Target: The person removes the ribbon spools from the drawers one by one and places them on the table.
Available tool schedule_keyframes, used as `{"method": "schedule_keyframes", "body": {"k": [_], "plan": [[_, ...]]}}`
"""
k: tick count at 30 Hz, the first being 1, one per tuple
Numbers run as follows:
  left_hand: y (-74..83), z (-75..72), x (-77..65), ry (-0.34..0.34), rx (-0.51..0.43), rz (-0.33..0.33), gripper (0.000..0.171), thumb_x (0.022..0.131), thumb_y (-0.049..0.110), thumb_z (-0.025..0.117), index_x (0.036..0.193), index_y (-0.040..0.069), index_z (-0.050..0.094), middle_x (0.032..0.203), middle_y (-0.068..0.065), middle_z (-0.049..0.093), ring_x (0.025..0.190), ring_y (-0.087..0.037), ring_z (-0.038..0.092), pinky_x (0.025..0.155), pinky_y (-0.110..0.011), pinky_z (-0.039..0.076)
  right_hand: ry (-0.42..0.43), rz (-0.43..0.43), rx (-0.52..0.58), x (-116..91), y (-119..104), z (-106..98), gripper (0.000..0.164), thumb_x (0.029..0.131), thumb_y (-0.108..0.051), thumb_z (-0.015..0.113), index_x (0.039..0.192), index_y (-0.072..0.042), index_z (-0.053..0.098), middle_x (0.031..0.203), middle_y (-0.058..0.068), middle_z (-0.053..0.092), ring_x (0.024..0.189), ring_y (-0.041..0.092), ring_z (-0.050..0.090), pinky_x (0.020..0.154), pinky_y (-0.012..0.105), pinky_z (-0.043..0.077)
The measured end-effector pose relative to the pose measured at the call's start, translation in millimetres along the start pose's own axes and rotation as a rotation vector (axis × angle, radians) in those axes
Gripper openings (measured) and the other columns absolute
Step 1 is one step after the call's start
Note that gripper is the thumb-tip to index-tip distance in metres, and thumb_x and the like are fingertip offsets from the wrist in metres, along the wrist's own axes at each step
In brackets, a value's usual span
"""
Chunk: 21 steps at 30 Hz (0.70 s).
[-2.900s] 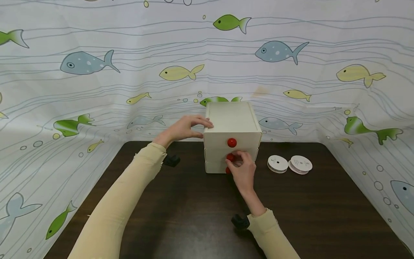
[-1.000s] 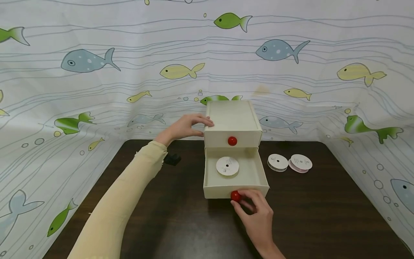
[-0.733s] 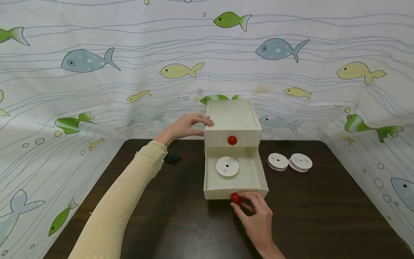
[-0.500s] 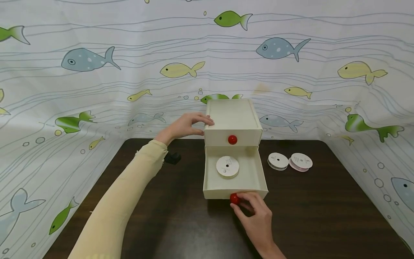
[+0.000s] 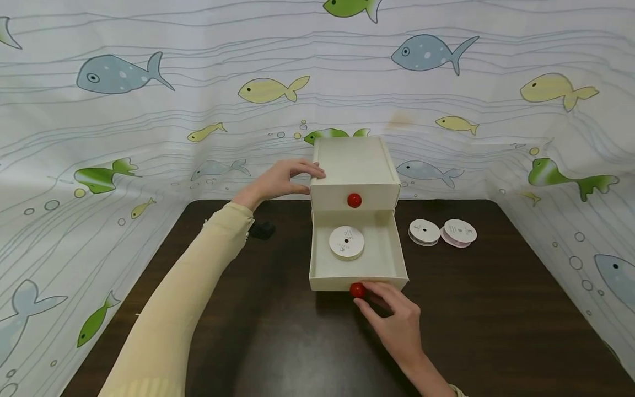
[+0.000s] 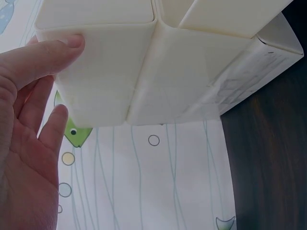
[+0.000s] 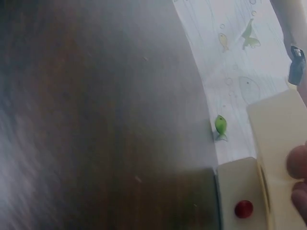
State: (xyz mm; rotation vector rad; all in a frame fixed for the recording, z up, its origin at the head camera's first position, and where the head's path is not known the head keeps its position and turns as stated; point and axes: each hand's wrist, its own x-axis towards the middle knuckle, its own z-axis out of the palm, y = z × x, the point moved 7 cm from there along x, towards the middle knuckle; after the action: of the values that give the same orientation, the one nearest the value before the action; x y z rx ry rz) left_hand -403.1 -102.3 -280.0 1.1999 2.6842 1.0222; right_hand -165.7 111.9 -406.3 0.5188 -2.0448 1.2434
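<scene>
A small cream drawer unit (image 5: 354,160) with red knobs stands at the back of the dark table. Its middle drawer (image 5: 382,259) is pulled out, and a white ribbon spool (image 5: 346,241) lies flat inside it, left of centre. My right hand (image 5: 397,320) pinches that drawer's red knob (image 5: 357,290) between thumb and fingers. In the right wrist view the fingertips (image 7: 298,163) show only at the edge. My left hand (image 5: 278,179) rests on the unit's upper left edge, fingers on top and thumb (image 6: 53,55) against the side.
Two more ribbon spools, one white (image 5: 424,232) and one pinkish below its label (image 5: 458,232), lie right of the unit. The top drawer (image 5: 332,197) is closed. In the right wrist view the bottom drawer's knob (image 7: 243,209) shows. A fish-print cloth (image 5: 268,138) surrounds the table.
My right hand has pulled the middle drawer out toward me, bringing the spool inside into view. The left hand has stayed on the unit. Lately the head view has tilted slightly downward.
</scene>
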Motion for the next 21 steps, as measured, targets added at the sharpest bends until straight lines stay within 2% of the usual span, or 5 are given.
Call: {"method": "schedule_keyframes", "body": {"k": [5,10,14,17,21], "plan": [[1.2,-1.2,0.6,-0.003,0.002,-0.011,0.041,0.085,0.008,0.076,0.125,0.018,0.070,0.138,-0.001,0.061,0.144,-0.017,0.044,0.116,-0.043,0.041,-0.094,0.008,-0.058,12,-2,-8,0.033,0.073,-0.005,0.086,0.104,-0.011,0.077,0.097,0.004,0.078,0.082,0.014,0.075,0.079,0.009,0.055],[2.8,-1.3,-0.1,0.002,-0.030,-0.015,0.041,0.085,0.007,0.076,0.125,0.017,0.070,0.137,-0.002,0.061,0.143,-0.017,0.045,0.117,-0.044,0.040,-0.181,0.102,-0.049,27,-4,-18,0.027,0.074,-0.004,0.085,0.098,-0.013,0.078,0.090,0.001,0.078,0.075,0.004,0.073,0.066,0.014,0.058],[1.6,0.1,-0.3,0.003,-0.055,-0.013,0.039,0.085,0.006,0.076,0.123,0.017,0.071,0.136,-0.002,0.062,0.143,-0.018,0.045,0.118,-0.047,0.038,-0.260,0.160,-0.109,42,-7,-25,0.024,0.074,-0.003,0.084,0.094,-0.015,0.078,0.084,-0.005,0.077,0.071,-0.003,0.069,0.063,0.014,0.058],[1.8,0.3,-0.9,-0.002,-0.027,-0.014,0.039,0.086,0.008,0.075,0.123,0.019,0.071,0.136,0.000,0.062,0.143,-0.017,0.045,0.117,-0.045,0.040,-0.336,0.158,-0.165,56,-13,-28,0.023,0.076,-0.006,0.083,0.096,-0.015,0.078,0.084,-0.006,0.077,0.070,-0.003,0.069,0.064,0.017,0.059],[2.3,0.3,-2.1,-0.009,0.006,-0.014,0.040,0.087,0.010,0.075,0.125,0.021,0.070,0.138,0.001,0.061,0.143,-0.016,0.044,0.115,-0.044,0.042,-0.395,0.111,-0.203,78,-19,-30,0.024,0.077,-0.009,0.083,0.100,-0.014,0.077,0.089,-0.002,0.078,0.074,0.003,0.071,0.067,0.024,0.062]]}}
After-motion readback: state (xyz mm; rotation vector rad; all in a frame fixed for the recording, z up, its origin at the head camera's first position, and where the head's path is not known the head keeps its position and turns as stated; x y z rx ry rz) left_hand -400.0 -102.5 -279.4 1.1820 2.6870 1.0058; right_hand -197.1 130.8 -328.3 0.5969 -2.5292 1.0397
